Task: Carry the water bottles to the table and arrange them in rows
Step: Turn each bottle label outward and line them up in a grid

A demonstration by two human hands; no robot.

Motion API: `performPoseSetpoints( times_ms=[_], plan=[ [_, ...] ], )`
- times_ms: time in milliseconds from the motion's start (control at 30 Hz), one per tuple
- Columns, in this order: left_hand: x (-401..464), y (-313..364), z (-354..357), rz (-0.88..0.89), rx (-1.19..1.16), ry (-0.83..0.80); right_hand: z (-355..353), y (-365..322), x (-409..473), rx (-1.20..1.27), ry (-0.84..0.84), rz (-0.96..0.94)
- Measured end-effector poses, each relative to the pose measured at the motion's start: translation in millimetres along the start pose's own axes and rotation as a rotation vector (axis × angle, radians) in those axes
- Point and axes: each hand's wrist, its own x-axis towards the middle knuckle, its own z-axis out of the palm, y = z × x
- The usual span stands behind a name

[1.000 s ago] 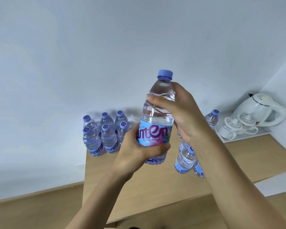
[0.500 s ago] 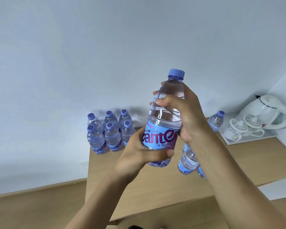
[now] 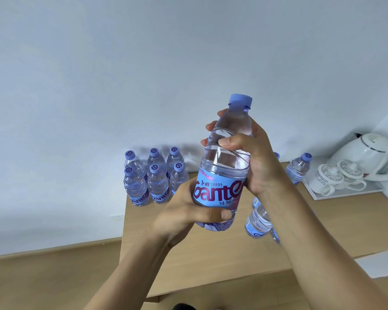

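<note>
six water bottles [image 3: 151,177] already stand in two tidy rows of three at the far left corner of the bench [image 3: 222,260], close to the wall. from the head view, the held bottle [image 3: 222,175] is up in the air in front of the camera, above the middle of the bench, upright with a slight lean. over the last second it has drifted a little to the right in the frame and its label has turned, so more of the printed name now faces the camera. the left hand [image 3: 188,211] still wraps the label and lower body, thumb across the front; the right hand [image 3: 251,157] still grasps the clear shoulder below the blue cap.

to the right, loose bottles [image 3: 259,220] sit partly hidden behind the right forearm, and another bottle [image 3: 299,167] stands beside the white tray [image 3: 345,193] with its lidded cups [image 3: 329,177] and electric kettle [image 3: 372,155].

my read: the bottle is only being turned and steadied, not yet lowered; a third row beside the six looks the likely spot.
</note>
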Motion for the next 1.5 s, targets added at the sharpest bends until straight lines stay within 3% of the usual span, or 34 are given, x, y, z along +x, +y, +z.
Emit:
performPoseSetpoints(
  times_ms=[400, 567, 700, 933, 1033, 1133, 1267, 1500],
  plan=[
    [-14.3, -3.5, -26.6, -0.017, 0.017, 0.037, 21.9, 18.3, 9.8, -0.060, -0.022, 0.073],
    [-23.9, -10.3, -43.9, 0.012, -0.001, 0.103, 36.7, 28.6, 14.4, -0.215, 0.015, 0.157],
    [-33.8, -16.4, -65.1, 0.002, 0.044, 0.188, 46.3, 41.5, 19.3, -0.403, -0.038, 0.217],
    [-57.1, -41.2, -109.6, -0.079, 0.161, 0.272, 62.3, 81.0, 27.7, -0.421, -0.142, 0.324],
    [-65.3, -56.9, -129.0, -0.115, 0.210, 0.256, 70.2, 105.6, 28.4, -0.469, -0.210, 0.383],
    [-73.2, -81.4, -146.9, -0.142, 0.245, 0.345, 77.3, 134.5, 26.5, -0.502, -0.255, 0.435],
    [-80.8, -120.3, -167.7, -0.200, 0.293, 0.526, 80.0, 177.4, 19.5, -0.615, -0.236, 0.457],
    [-86.0, -180.5, -194.1, -0.300, 0.347, 0.600, 80.3, 236.9, -2.9, -0.758, -0.209, 0.478]
  ],
)
